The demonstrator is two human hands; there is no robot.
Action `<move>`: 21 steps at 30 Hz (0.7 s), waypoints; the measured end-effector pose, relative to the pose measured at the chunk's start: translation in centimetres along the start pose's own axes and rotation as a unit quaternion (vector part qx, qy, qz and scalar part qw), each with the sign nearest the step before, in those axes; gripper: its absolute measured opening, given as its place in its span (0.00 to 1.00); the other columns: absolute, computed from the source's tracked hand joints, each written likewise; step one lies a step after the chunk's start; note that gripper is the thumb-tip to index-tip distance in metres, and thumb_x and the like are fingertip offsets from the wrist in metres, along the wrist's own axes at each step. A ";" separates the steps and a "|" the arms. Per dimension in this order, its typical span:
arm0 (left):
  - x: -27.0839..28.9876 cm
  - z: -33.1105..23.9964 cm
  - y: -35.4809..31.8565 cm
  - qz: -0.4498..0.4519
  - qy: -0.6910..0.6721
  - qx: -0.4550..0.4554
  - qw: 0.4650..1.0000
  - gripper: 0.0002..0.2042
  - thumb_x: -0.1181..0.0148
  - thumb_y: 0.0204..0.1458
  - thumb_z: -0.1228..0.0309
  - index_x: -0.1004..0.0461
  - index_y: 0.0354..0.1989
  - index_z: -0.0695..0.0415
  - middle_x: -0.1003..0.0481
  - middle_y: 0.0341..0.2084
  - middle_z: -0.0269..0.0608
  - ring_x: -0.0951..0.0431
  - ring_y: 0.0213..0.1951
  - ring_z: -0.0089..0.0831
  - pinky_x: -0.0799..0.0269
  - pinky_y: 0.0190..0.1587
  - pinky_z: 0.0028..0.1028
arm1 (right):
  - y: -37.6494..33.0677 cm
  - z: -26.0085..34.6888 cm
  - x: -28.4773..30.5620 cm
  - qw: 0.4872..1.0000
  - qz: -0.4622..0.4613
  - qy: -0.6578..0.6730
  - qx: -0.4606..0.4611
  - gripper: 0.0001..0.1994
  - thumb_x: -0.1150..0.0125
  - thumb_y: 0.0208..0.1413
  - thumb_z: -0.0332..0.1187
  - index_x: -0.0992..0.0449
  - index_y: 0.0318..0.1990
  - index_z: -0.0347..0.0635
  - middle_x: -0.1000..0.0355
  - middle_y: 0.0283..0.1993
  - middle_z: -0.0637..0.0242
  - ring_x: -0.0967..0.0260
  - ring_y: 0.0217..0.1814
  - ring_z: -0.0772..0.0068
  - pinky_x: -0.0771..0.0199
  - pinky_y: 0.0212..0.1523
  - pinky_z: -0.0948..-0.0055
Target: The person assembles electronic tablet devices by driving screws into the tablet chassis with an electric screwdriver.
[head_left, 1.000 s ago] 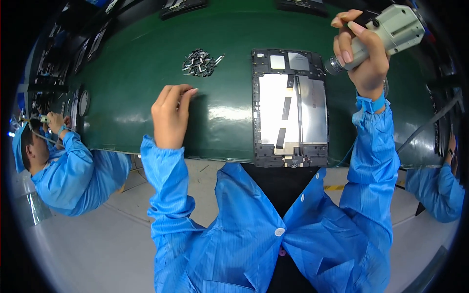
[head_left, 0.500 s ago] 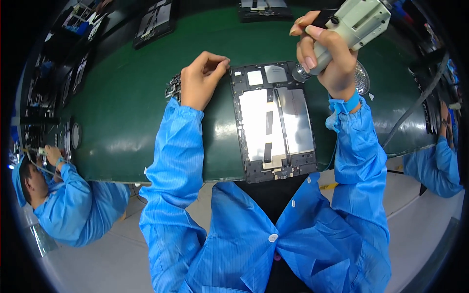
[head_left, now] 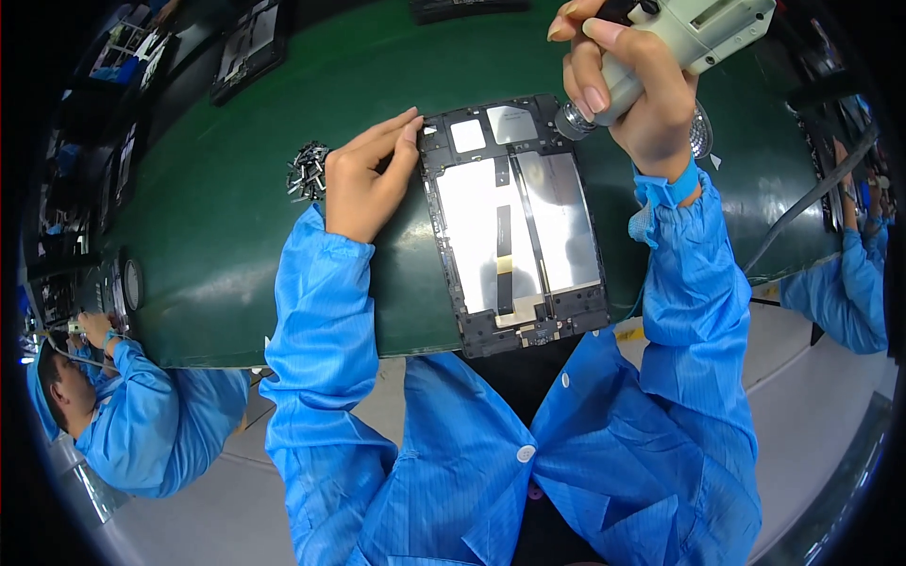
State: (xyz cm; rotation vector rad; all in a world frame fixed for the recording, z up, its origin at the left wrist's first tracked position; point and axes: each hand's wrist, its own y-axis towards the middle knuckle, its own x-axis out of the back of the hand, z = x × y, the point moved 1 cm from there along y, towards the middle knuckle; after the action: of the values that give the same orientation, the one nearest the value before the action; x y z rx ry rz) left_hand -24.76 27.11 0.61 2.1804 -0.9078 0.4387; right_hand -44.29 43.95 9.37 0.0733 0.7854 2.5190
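Observation:
A tablet with its back off lies on the green table in front of me, silver plates and black ribbon cables showing in its black frame. My right hand is wrapped round a pale electric screwdriver. Its silver nose sits at the tablet's upper right corner; the bit's tip cannot be made out. My left hand has its fingers stretched out, the tips against the tablet's upper left edge. Just left of that hand is a small pile of dark screws or similar small parts.
Another opened tablet lies at the far left, and part of one more at the far edge. A clear round dish stands behind my right wrist. A grey cable crosses at right. Co-workers in blue sit at left and right.
My left hand's pinched fingers have straightened and come to the tablet's edge. The tablet has shifted slightly left and turned a little; the screwdriver stays near its upper right corner.

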 end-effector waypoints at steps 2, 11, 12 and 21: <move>0.0 0.5 0.2 0.000 -0.023 0.036 0.999 0.09 0.36 0.56 0.71 0.18 0.42 0.63 0.18 0.42 0.49 0.16 0.42 0.36 0.22 0.46 0.27 | -0.1 -0.1 -0.3 0.999 0.013 0.018 0.030 0.12 0.46 0.61 0.34 0.24 0.41 0.31 0.28 0.25 0.61 0.39 0.14 0.79 0.37 0.17 0.77; 0.2 2.4 2.1 0.097 -0.182 0.158 0.966 0.12 0.33 0.55 0.70 0.18 0.47 0.60 0.20 0.45 0.41 0.20 0.45 0.30 0.26 0.53 0.28 | -0.6 1.1 -2.0 0.991 -0.073 0.080 -0.084 0.11 0.47 0.56 0.29 0.29 0.41 0.29 0.28 0.26 0.56 0.38 0.13 0.73 0.33 0.16 0.73; 0.3 2.5 2.2 0.107 -0.186 0.140 0.967 0.13 0.33 0.55 0.71 0.18 0.47 0.61 0.20 0.46 0.42 0.20 0.46 0.29 0.26 0.53 0.27 | -0.6 1.1 -2.0 0.991 -0.071 0.082 -0.084 0.11 0.47 0.56 0.29 0.29 0.41 0.29 0.28 0.26 0.56 0.38 0.13 0.73 0.33 0.16 0.73; 1.2 2.1 2.8 0.147 -0.214 0.274 0.926 0.14 0.32 0.54 0.72 0.18 0.48 0.61 0.19 0.43 0.44 0.22 0.48 0.30 0.30 0.57 0.27 | -0.4 0.9 -1.6 0.992 -0.043 0.078 -0.084 0.11 0.47 0.55 0.29 0.29 0.40 0.28 0.29 0.24 0.57 0.39 0.12 0.73 0.33 0.16 0.73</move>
State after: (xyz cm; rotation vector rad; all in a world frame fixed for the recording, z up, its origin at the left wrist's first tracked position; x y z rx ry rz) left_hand -25.87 23.66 1.25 2.7208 -1.5097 0.3955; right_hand -42.52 43.93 10.09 -0.2127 0.6174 2.5190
